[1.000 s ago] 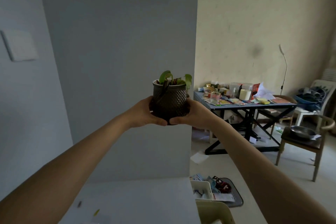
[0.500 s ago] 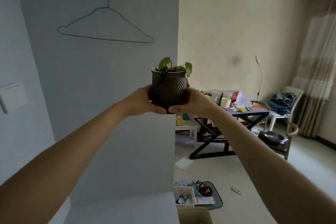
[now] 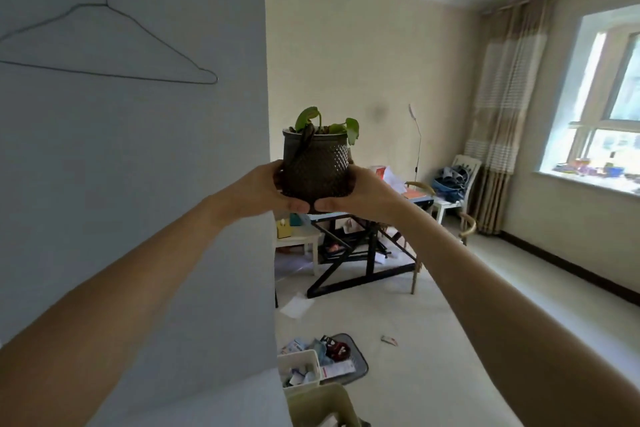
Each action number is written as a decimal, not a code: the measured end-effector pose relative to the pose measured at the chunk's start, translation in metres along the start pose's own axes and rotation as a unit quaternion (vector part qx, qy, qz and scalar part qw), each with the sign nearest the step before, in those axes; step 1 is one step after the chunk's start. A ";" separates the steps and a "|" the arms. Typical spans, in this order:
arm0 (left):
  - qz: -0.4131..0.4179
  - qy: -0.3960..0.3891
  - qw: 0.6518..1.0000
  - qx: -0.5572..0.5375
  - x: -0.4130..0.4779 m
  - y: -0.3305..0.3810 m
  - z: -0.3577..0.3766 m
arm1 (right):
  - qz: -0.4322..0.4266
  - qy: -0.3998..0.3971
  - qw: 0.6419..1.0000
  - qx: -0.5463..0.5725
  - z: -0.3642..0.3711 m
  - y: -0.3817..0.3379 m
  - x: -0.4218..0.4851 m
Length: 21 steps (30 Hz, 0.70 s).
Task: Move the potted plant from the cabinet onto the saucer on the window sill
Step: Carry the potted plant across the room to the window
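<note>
The potted plant [image 3: 315,166] is a dark, diamond-textured pot with a few green leaves, held up at arm's length in mid-air. My left hand [image 3: 263,189] cups its left side and bottom, and my right hand [image 3: 360,192] cups its right side, thumbs nearly meeting under the pot. The window sill [image 3: 588,182] shows at the far right under a bright window, with several small items on it. I cannot make out a saucer there at this distance. A white cabinet top [image 3: 207,406] lies below my arms.
A pale wall [image 3: 138,149] with a wire hanger [image 3: 114,42] stands close on my left. Ahead is a black-legged table [image 3: 363,253], chairs [image 3: 460,180], a floor lamp [image 3: 417,135] and curtains [image 3: 502,114]. Bins and clutter [image 3: 318,360] sit on the floor below.
My view has swung right and upward, bringing the window and curtains into sight. The plant stays gripped in both hands, now in front of the room instead of the wall.
</note>
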<state>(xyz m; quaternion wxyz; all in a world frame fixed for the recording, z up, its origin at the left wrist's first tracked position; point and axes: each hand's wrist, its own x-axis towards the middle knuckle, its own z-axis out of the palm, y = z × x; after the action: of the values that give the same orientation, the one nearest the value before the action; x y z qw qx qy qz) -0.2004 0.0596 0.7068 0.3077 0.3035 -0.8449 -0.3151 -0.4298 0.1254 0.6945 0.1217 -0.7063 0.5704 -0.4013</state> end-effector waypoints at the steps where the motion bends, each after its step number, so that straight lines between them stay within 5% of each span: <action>1: 0.006 -0.009 1.000 -0.009 0.007 0.001 0.006 | 0.011 0.006 1.000 -0.007 -0.006 0.004 -0.004; 21: 0.149 -0.173 0.968 -0.107 0.154 0.089 0.230 | 0.189 0.183 0.964 -0.032 -0.183 0.111 -0.144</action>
<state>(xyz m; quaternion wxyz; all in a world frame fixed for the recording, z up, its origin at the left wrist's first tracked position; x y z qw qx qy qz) -0.4888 0.0855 0.6803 0.2313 0.0810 -0.8823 -0.4018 -0.6415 0.2727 0.6821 0.0660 -0.5034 0.7189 -0.4748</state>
